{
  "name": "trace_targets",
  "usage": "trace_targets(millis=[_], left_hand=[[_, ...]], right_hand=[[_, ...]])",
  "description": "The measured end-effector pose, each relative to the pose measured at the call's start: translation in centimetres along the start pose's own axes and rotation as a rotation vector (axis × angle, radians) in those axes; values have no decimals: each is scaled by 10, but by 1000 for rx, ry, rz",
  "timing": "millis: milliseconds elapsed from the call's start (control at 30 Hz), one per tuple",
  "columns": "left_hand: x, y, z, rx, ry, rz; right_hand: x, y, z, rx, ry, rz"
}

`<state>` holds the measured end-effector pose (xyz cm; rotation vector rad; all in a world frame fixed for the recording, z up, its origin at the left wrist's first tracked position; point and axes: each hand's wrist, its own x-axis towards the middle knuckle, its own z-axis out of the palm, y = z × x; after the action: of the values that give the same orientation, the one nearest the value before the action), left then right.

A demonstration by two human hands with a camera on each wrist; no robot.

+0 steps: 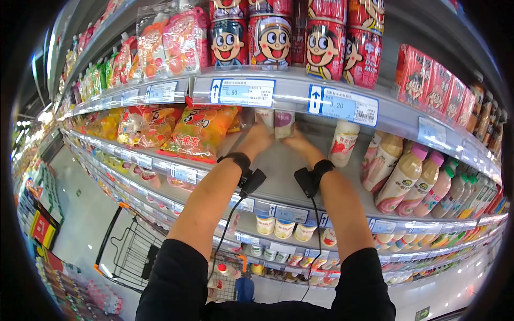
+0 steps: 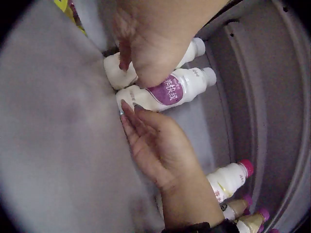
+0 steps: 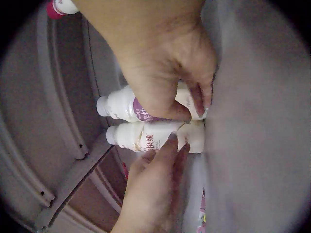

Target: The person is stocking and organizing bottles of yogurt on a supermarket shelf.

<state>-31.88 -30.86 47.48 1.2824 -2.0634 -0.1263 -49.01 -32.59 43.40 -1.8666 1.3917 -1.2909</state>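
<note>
Two white drink bottles stand upright side by side deep on the shelf. The right one, a bottle with a purple label, has my right hand at its lower part. In the right wrist view that hand's thumb lies across the front of it, its fingers extended near the base. My left hand is at the other bottle, a white one with reddish lettering, fingertips touching its lower half. In the head view my left hand and right hand reach in from either side, partly covering both bottles.
A white red-capped bottle stands to the right, before rows of pink-capped bottles. Bagged jelly sweets lie on the left. The shelf above, with price tags, carries red cans. A shopping cart stands below left.
</note>
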Motion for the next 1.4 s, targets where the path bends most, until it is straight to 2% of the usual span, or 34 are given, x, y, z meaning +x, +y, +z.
trace_targets(millis=[100,133,167,200,233,267,300,367,433,500,533,567,600,633,667,733,767,833,867,900,967,1000,1033,1133,1267,1367,1400], left_hand=[[-8,14,-11,-70,-126,-74],[-17,23,-21,-116,-119,-78],[-11,13,-5,-65,-90,-39],[1,-8,23,-11,-63,-5],[-9,4,17,10,-70,-4],[-18,15,12,32,-77,-3],[-41,32,-12,-9,-30,48],[-83,60,-41,-96,63,152],[-139,61,-48,-254,183,426],[-199,53,-35,-312,274,694],[-239,54,-41,-481,10,499],[-278,53,-46,-649,-249,294],[-311,34,-26,-549,-159,540],[-340,11,-4,-438,-67,782],[-366,-5,5,-398,-91,714],[-424,-42,35,-349,-113,509],[-452,-67,56,-335,-115,373],[-496,-103,81,-124,-222,188],[-512,-111,75,-133,-264,3],[-523,-125,69,-124,-305,-170],[-560,-158,84,72,-396,-533],[-570,-168,77,32,-424,-716],[-577,-179,71,-4,-446,-895],[-600,-203,63,61,-606,-1047],[-620,-223,63,31,-558,-1104],[-603,-233,39,-185,-703,-1279],[-602,-240,38,-183,-622,-1278]], right_hand=[[5,0,-6,94,-94,72],[-6,-16,-9,143,-84,96],[-12,-29,-8,195,-78,125],[2,-20,-8,-75,-43,140],[4,-36,-7,-344,-14,167],[1,-48,-14,-515,144,157],[-15,-86,-22,-688,306,141],[-32,-149,-40,-929,313,90],[-35,-169,-43,-1010,367,3],[-66,-219,-33,-1082,191,84],[-71,-206,-31,-1177,205,-65],[-94,-218,-17,-1184,238,-65],[-124,-237,-4,-1192,271,-62],[-150,-242,13,-1109,362,-226],[-177,-239,33,-1016,443,-384],[-223,-219,85,-868,294,-575],[-243,-207,117,-726,190,-636],[-275,-171,180,-580,-121,-746],[-293,-152,210,-588,-304,-668],[-313,-139,235,-674,-566,-479],[-351,-73,278,-672,-921,-459],[-370,-48,292,-662,-1073,-462],[-385,-30,302,-627,-1141,-463],[-422,5,322,-572,-1299,-422],[-449,25,348,-655,-1396,-295],[-439,24,374,-698,-1450,-234],[-437,26,385,-688,-1442,-210]])
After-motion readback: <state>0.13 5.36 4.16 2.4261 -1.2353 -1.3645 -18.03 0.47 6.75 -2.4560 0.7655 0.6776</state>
